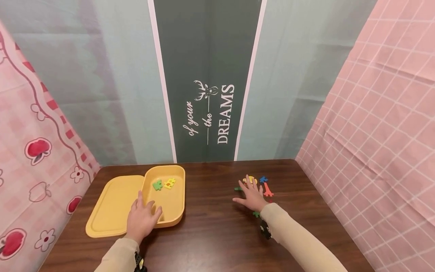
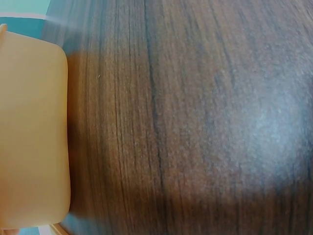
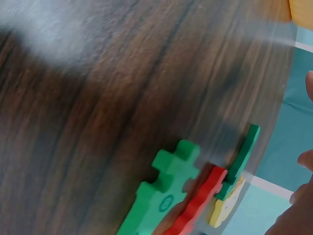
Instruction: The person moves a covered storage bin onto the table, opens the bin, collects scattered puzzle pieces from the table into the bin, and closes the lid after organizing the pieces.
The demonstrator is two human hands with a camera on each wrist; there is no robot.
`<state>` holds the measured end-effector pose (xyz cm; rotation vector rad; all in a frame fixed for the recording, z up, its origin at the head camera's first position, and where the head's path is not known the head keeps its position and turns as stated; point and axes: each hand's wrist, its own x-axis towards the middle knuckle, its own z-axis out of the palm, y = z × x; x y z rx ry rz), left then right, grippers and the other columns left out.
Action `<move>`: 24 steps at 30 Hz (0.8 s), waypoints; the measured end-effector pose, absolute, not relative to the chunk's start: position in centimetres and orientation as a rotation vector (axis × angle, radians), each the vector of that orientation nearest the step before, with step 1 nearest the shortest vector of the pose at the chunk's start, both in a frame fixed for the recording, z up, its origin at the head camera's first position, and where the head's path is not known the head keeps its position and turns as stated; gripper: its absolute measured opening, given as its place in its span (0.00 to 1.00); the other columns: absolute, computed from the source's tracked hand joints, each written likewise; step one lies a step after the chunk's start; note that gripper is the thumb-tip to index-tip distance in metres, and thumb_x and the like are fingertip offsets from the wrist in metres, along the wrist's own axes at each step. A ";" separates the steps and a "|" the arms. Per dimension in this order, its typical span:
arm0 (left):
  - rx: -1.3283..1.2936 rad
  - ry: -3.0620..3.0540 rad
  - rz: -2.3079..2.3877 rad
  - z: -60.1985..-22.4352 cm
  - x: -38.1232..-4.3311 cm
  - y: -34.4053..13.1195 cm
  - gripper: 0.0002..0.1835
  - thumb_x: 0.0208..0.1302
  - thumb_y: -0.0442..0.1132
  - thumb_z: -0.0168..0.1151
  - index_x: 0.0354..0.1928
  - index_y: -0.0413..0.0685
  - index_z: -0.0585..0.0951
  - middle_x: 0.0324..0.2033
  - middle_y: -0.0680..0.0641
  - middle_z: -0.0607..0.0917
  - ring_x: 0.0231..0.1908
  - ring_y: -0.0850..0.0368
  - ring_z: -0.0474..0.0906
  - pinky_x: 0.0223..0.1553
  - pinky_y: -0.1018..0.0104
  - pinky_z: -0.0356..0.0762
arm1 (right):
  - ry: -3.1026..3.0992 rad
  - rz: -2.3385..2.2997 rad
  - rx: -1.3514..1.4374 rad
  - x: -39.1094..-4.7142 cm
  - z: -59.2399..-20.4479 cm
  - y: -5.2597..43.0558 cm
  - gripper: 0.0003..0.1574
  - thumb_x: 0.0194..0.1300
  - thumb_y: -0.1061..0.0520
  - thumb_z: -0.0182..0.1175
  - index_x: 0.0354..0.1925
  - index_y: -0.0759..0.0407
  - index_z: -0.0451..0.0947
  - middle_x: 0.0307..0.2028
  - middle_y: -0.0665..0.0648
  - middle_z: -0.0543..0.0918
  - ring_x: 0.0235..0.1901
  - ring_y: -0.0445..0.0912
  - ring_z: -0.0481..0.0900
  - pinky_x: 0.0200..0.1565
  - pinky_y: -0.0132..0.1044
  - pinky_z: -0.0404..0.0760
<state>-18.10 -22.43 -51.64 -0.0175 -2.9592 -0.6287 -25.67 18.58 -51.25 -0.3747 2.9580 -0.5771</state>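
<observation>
My left hand [image 1: 142,219] lies over the near left side of a yellow tray-like box [image 1: 180,204], fingers spread and relaxed. Inside that box are a green puzzle piece [image 1: 158,185] and a yellow puzzle piece [image 1: 170,183]. On the right, my right hand [image 1: 252,197] reaches over a loose group of puzzle pieces with its fingers extended. Around it lie a red piece [image 1: 267,190], a blue piece [image 1: 263,179] and a yellow piece [image 1: 250,180], partly hidden by the fingers. The right wrist view shows a green piece [image 3: 164,193], a red piece [image 3: 199,200] and a dark green piece [image 3: 240,161].
The box's yellow lid [image 1: 113,206] lies flat to its left. Both rest on a dark wood table [image 1: 210,226]. Behind the table hangs a grey-green cloth with lettering [image 1: 225,113]; a pink checked cloth [image 1: 374,124] borders the right, a fruit-patterned cloth [image 1: 37,181] the left.
</observation>
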 end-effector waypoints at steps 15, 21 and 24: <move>0.015 -2.990 -0.637 -51.4 -18.3 -22.1 0.30 0.66 0.56 0.47 0.53 0.35 0.77 0.68 0.26 0.43 0.60 0.27 0.53 0.58 0.37 0.56 | 2.993 -0.585 -0.306 -26.1 -52.4 20.8 0.56 0.55 0.29 0.57 0.70 0.58 0.55 0.70 0.70 0.42 0.67 0.68 0.36 0.56 0.73 0.39; 0.019 -2.987 -0.636 -51.3 -18.4 -22.2 0.30 0.66 0.56 0.48 0.53 0.35 0.76 0.68 0.27 0.43 0.60 0.27 0.52 0.58 0.37 0.56 | 2.979 -0.608 -0.243 -26.3 -52.5 21.4 0.54 0.55 0.30 0.58 0.68 0.61 0.59 0.70 0.71 0.41 0.67 0.70 0.35 0.56 0.73 0.38; 0.029 -2.999 -0.638 -51.2 -18.4 -22.3 0.29 0.65 0.55 0.48 0.53 0.35 0.76 0.68 0.27 0.43 0.60 0.27 0.53 0.58 0.37 0.56 | 2.947 -0.602 -0.204 -26.4 -52.6 21.7 0.54 0.56 0.30 0.57 0.68 0.61 0.58 0.70 0.72 0.38 0.67 0.69 0.33 0.56 0.73 0.36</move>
